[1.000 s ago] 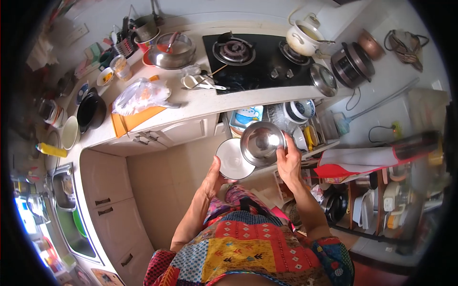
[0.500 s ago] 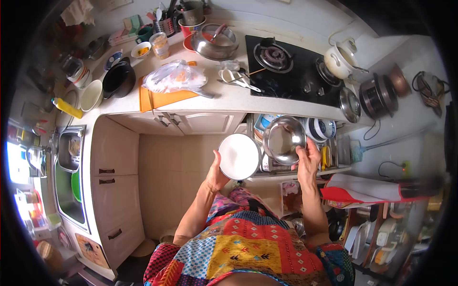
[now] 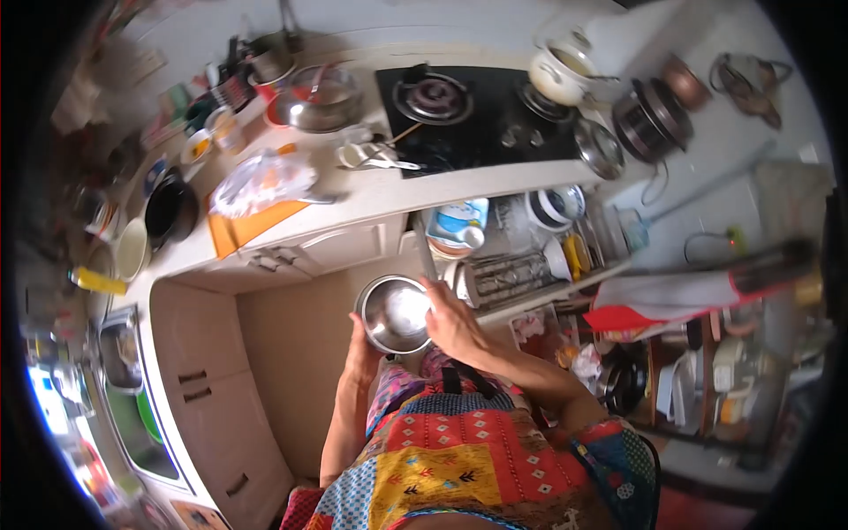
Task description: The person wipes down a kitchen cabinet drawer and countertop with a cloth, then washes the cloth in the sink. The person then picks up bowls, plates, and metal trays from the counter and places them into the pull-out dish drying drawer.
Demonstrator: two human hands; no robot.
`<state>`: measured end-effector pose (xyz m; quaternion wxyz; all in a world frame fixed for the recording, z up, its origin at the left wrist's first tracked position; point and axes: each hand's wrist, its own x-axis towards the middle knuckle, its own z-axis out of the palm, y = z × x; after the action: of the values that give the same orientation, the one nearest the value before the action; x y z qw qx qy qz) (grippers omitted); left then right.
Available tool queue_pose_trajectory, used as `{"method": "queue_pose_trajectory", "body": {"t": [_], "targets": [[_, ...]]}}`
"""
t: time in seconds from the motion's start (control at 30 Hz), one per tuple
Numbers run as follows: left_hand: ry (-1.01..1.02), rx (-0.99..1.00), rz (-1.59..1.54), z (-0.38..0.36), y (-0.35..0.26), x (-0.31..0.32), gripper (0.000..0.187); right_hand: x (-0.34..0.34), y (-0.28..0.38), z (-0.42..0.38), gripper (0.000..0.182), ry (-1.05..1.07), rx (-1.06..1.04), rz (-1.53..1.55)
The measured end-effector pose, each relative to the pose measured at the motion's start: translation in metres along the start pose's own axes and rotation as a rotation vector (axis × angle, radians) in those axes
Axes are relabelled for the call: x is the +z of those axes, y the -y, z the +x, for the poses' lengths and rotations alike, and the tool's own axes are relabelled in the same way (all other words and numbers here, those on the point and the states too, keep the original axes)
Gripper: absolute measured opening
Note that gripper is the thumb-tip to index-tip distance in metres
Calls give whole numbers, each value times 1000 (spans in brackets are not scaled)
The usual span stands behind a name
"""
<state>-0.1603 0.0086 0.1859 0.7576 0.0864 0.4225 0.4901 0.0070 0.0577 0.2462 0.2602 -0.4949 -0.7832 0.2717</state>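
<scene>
A shiny metal bowl [image 3: 395, 320] is held between my hands above the floor, its hollow facing up. My right hand [image 3: 455, 329] is closed on its right rim, thumb and fingers at the edge. From the left, my left hand [image 3: 360, 355] grips the side, thumb up along the rim and fingers hidden underneath. The white bowl is hidden; the metal bowl covers the place where it was. Just beyond my right hand, a pulled-out drawer [image 3: 552, 287] holds a blue-and-white packet [image 3: 461, 221], several dishes and a wire rack [image 3: 510, 276].
The counter [image 3: 353, 208] carries an orange cutting board [image 3: 243, 231] under a plastic bag [image 3: 265, 183], a black pot [image 3: 170, 210] and a lidded pan [image 3: 322, 99]. A gas stove [image 3: 481, 132] sits at the back. The sink [image 3: 146, 415] is at left, with stacked kitchenware on the right.
The metal bowl has moved left from over the drawer to the white bowl's place, and the white bowl is out of sight. My right hand has crossed left with it; the view has turned.
</scene>
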Motion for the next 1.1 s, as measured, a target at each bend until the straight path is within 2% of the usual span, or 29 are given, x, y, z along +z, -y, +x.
{"method": "queue_pose_trajectory", "body": {"t": [0.13,0.3,0.33,0.4,0.43,0.53,0.57,0.6,0.67,0.73,0.8,0.87,0.93,0.97,1.0,1.07,1.1], "targets": [[-14,-15,6,-8,9,-16,73,5,6,-5,73,144,54,-30],[39,0,73,-8,17,-31,75,12,-4,-17,69,216,-23,-118],[40,-8,80,-9,15,-29,75,14,-4,-18,69,212,-14,-114],[39,-33,96,-12,12,-22,76,16,-3,-19,62,17,-115,-453],[42,-40,102,-10,14,-22,76,14,0,-21,62,13,-105,-453],[53,-84,78,-2,21,-27,76,0,14,-26,47,54,-559,-429],[98,-106,45,2,22,-27,76,10,10,-34,41,115,-606,-539],[144,-130,13,5,21,-23,75,14,7,-40,41,112,-595,-544],[153,-137,50,7,19,-9,75,19,-1,-49,38,217,-613,-776],[155,-172,26,12,20,2,75,17,-5,-53,36,213,-569,-810],[170,-192,39,25,28,3,76,30,-20,-60,32,142,-423,-637],[146,-305,107,38,30,14,76,27,-33,-61,25,140,-373,-517],[98,-326,171,50,32,36,81,35,-60,-65,22,205,-213,-377],[116,-320,208,55,31,51,83,33,-76,-68,20,120,-214,-289],[131,-316,244,60,31,62,86,23,-84,-67,20,122,-213,-277],[87,-328,301,80,40,75,88,0,-104,-60,23,119,84,37],[39,-373,356,89,44,85,89,-7,-120,-57,27,94,175,78]]}}
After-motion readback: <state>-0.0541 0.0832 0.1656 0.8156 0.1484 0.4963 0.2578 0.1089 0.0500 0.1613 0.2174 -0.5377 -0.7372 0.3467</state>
